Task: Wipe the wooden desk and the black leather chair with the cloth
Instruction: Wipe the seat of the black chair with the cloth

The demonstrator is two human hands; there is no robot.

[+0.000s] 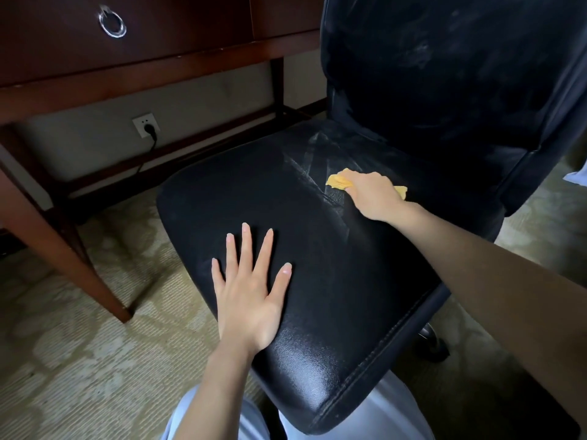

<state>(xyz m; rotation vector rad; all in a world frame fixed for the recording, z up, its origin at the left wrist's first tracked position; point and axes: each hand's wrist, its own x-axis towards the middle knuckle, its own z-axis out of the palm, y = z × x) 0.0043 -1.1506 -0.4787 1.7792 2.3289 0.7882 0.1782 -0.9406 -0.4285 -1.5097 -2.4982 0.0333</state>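
The black leather chair [317, 236] fills the middle of the head view, its backrest [451, 65] rising at the upper right. My right hand [371, 193] presses a small yellow cloth [338, 181] onto the rear part of the seat, with damp streaks on the leather beside it. The cloth's edges show on both sides of the hand. My left hand [251, 287] lies flat with fingers spread on the front of the seat. The dark wooden desk [178, 55] stands at the upper left, behind the chair.
A desk drawer carries a metal ring pull [112, 23]. A desk leg [63, 239] slants down to the patterned carpet [95, 360] on the left. A wall socket [146, 125] with a black plug sits under the desk. A chair castor [435, 342] shows at the lower right.
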